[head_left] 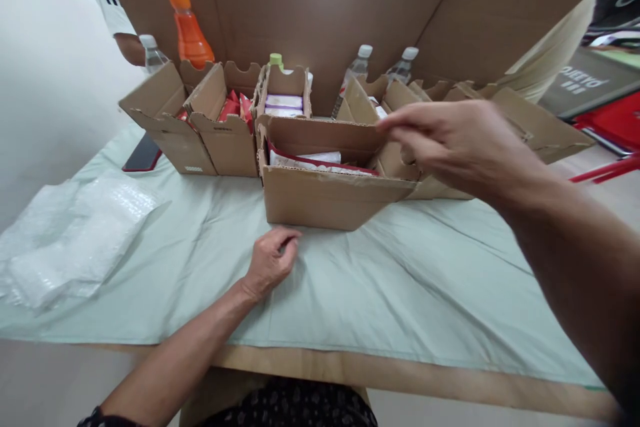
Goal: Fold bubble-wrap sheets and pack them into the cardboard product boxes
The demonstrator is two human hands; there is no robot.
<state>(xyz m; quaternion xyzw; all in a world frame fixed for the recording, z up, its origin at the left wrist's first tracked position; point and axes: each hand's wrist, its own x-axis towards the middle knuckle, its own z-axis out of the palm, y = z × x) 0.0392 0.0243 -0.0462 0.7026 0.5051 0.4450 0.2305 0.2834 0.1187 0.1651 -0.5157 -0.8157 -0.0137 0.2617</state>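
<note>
The right hand is hanging palm-down, fingers narrowly bunched, their hold unclear, with the open cardboard box sitting below them, just beyond the left hand's loosely curled, slightly parted fingers.

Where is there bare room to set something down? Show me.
Bare cloth shows between bubble wrap and left hand, and between that hand and the right forearm, nearer than the front box. It's crowded behind, with boxes and bottles.
</note>
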